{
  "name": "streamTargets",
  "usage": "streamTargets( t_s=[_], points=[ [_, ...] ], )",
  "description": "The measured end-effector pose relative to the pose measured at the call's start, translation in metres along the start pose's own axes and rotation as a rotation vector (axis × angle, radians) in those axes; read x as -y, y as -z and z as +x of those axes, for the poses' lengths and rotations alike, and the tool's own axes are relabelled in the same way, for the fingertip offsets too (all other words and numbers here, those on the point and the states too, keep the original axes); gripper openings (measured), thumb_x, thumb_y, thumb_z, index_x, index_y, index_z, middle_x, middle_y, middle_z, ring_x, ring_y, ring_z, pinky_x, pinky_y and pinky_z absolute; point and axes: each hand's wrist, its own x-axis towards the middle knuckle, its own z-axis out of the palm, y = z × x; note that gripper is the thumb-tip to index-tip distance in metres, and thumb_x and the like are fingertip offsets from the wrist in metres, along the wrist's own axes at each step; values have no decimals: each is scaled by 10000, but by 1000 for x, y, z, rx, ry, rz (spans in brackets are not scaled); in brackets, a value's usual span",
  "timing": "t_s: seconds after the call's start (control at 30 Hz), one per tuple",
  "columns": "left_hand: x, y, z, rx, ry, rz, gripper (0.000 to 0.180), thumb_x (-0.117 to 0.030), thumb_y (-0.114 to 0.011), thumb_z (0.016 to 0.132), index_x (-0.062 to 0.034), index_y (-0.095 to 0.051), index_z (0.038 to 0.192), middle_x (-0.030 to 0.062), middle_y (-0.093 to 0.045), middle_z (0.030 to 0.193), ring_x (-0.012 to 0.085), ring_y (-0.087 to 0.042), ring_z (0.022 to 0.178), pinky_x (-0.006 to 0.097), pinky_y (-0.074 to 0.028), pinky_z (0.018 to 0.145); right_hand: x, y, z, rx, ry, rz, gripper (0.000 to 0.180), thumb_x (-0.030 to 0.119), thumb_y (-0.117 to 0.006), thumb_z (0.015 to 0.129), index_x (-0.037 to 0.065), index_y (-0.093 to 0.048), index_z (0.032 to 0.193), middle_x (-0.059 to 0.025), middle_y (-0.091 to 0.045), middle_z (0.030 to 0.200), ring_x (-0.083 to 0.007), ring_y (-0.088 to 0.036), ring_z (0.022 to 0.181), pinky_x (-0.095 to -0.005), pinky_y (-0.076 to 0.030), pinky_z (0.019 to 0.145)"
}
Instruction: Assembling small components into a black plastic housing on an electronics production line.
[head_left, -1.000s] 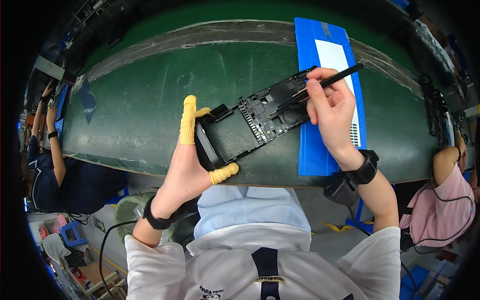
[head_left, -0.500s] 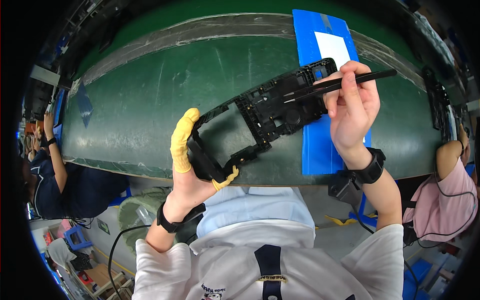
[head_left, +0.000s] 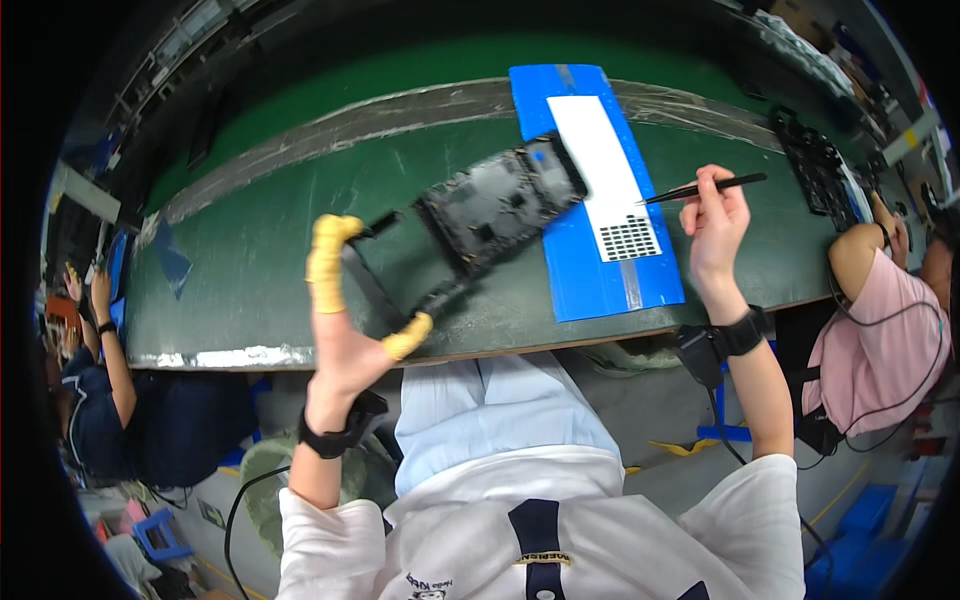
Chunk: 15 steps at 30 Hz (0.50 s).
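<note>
Green workbench (head_left: 260, 260), left hand (head_left: 345, 330) gripping black frame (head_left: 470, 225), right hand (head_left: 715, 225) pinching black tweezers (head_left: 700, 187) above blue mat (head_left: 600, 270).

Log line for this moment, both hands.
left hand: holds black frame | right hand: holds tweezers over blue mat

Black frame (head_left: 470, 225) motion-blurred; detail & left-hand (head_left: 345, 330) grip unclear.

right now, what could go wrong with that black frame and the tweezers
The left hand grips the black frame only at one end, the rest jutting over the green table; it might slip or flex. The right hand holds the tweezers raised over the blue mat; their tip could snag something.
</note>
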Motion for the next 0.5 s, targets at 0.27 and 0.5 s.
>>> streamTargets(
  t_s=[0.27, 0.5],
  points=[
    [-51, 71, 114, -85, -318, 239, 680, -92, -674, 546, -13, -387, 1157, 101, -440, 1151, 212, -421, 1062, 303, -302, 914, -18, 19, -2, -53, -58, -23, 127, 134, -492, 815, 11, -468, 836, -8, -464, 621, -41, -357, 349, -174, -248, 321],
    [22, 9, 114, 588, 27, 535, 815, -105, -695, 487, -51, -314, 1206, 204, -459, 1049, 360, -401, 1011, 372, -371, 836, -19, 15, -3, -72, -126, -109, 145, 140, -484, 817, 2, -463, 856, -81, -534, 571, -46, -344, 333, -177, -241, 321]
  ],
)
